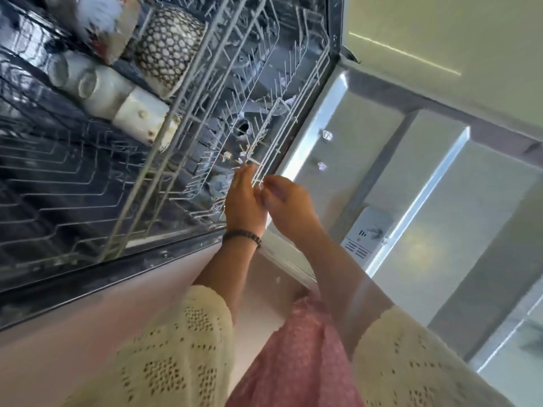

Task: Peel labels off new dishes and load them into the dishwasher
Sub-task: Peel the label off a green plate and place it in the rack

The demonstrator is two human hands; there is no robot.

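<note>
Head view, tilted. Upper left: white wire dishwasher rack [188, 92] already carrying a honeycomb-patterned black-and-white mug [169, 49] and plain white cups [102, 86]; loading partly done, lower rack tines bare. Centre: left hand [244, 201] and right hand [286, 201] meet at the lower rack rim; whether they pinch anything, cannot tell.

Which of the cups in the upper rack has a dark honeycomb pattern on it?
The honeycomb cup, round and nearest the rack's wire edge. The floral cup beside it has flowers, and the row of white cups is plain.
</note>
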